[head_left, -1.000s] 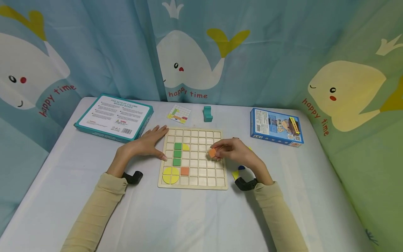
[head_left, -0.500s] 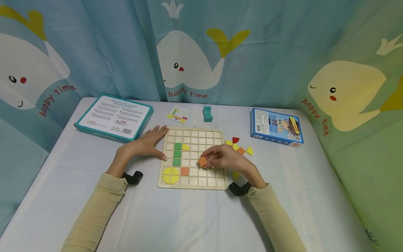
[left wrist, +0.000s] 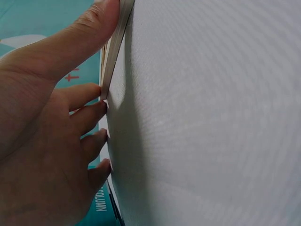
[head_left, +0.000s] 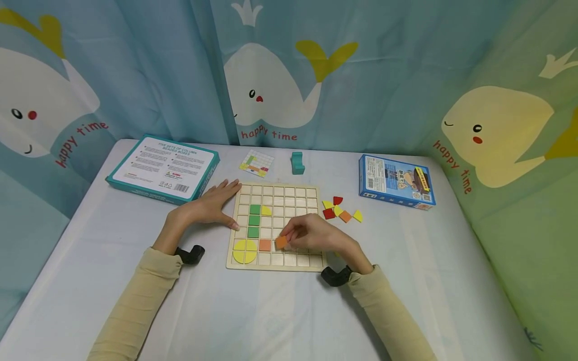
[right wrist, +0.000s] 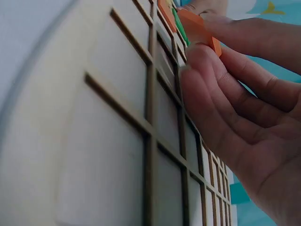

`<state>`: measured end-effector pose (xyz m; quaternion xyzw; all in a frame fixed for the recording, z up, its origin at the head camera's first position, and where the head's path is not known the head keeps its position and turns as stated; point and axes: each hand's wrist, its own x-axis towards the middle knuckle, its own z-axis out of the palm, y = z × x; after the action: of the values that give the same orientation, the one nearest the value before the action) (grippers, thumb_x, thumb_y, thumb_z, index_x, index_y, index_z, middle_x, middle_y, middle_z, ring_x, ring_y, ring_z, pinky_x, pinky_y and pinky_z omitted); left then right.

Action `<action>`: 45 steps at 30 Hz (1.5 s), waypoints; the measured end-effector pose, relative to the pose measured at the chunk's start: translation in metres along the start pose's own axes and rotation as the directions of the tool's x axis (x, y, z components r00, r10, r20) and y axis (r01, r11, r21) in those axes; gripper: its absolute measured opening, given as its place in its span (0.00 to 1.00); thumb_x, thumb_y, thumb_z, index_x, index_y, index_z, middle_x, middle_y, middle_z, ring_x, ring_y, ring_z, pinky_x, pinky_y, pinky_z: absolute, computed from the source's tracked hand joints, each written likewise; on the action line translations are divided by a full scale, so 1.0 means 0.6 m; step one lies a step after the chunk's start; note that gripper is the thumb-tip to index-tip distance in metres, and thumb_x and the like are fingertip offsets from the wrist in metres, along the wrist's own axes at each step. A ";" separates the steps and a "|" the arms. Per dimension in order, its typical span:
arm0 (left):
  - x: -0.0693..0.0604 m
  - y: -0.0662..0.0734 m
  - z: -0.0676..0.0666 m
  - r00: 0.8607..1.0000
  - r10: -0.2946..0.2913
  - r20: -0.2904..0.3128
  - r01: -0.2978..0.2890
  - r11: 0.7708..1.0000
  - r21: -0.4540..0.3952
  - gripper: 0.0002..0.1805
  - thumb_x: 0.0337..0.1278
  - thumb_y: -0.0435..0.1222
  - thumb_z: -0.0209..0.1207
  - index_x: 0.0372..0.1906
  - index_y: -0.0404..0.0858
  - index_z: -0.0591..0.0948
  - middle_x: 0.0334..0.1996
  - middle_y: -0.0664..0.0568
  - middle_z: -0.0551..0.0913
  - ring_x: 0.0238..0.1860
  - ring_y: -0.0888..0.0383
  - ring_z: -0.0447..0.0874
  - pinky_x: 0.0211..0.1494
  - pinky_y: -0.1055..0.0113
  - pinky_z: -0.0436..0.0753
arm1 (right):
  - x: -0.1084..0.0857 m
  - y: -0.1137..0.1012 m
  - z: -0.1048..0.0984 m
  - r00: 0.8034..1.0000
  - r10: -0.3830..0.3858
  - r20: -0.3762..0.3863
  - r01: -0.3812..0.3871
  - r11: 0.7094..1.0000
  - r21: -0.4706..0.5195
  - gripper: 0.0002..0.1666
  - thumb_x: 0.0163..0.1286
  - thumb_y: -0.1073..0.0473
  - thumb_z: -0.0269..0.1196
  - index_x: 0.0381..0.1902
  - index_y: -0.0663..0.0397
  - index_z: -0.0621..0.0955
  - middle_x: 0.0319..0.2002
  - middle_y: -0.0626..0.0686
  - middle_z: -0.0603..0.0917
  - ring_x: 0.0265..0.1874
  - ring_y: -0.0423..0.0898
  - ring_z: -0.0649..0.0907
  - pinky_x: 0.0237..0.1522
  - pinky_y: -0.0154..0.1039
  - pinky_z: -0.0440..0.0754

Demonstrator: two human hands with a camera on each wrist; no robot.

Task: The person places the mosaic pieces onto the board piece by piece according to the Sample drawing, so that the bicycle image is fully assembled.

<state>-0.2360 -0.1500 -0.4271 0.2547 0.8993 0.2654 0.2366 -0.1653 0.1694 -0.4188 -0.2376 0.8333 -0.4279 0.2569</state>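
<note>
A wooden grid board lies flat, with green squares, yellow quarter-rounds and an orange square in its cells. My right hand pinches another orange square just right of the placed one; the right wrist view shows this pinched tile between thumb and fingers over the grid. At the board's left edge my left hand rests with fingers spread, its thumb on the rim. In the left wrist view that hand touches the board's side.
Loose red, yellow and orange pieces lie right of the board. Behind it are a pattern card and a teal stand. A teal box lies at back left, a blue box at back right.
My right hand has moved left and toward the front of the board with the orange square, uncovering loose pieces at the right. My left hand has stayed put.
</note>
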 end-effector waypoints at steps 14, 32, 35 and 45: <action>0.003 -0.002 0.000 1.000 -0.001 0.006 0.001 1.000 0.002 0.66 0.50 0.52 0.76 0.83 0.34 0.47 0.84 0.41 0.44 0.84 0.39 0.32 0.85 0.41 0.37 | 0.007 -0.011 0.022 0.998 -0.053 -0.017 0.050 0.989 -0.138 0.10 0.63 0.62 0.75 0.41 0.58 0.86 0.30 0.46 0.84 0.30 0.37 0.80 0.35 0.29 0.83; 0.002 -0.001 0.000 1.000 0.005 0.005 -0.005 1.000 -0.005 0.66 0.49 0.53 0.76 0.83 0.34 0.47 0.84 0.40 0.43 0.84 0.38 0.31 0.84 0.40 0.36 | 0.000 -0.015 0.010 0.999 -0.043 -0.006 0.041 0.986 -0.164 0.12 0.64 0.64 0.73 0.46 0.57 0.87 0.32 0.45 0.84 0.32 0.38 0.81 0.38 0.30 0.84; 0.002 -0.001 0.000 1.000 0.003 0.006 -0.003 1.000 -0.003 0.66 0.49 0.53 0.76 0.83 0.34 0.47 0.84 0.41 0.43 0.84 0.39 0.31 0.84 0.40 0.36 | -0.005 -0.014 0.000 0.999 -0.014 -0.037 0.009 0.992 -0.128 0.11 0.65 0.66 0.72 0.46 0.57 0.87 0.33 0.46 0.85 0.33 0.40 0.82 0.39 0.31 0.85; 0.004 -0.006 0.001 1.000 0.015 0.007 -0.015 1.000 0.007 0.65 0.50 0.51 0.76 0.83 0.34 0.47 0.84 0.42 0.43 0.84 0.39 0.31 0.85 0.41 0.38 | -0.025 -0.001 -0.048 0.983 0.008 -0.182 -0.039 0.985 -0.171 0.09 0.66 0.66 0.70 0.44 0.57 0.87 0.33 0.47 0.85 0.33 0.43 0.81 0.38 0.33 0.81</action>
<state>-0.2386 -0.1510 -0.4302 0.2630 0.8975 0.2633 0.2367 -0.1720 0.1955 -0.4005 -0.2093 0.8901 -0.3705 0.1635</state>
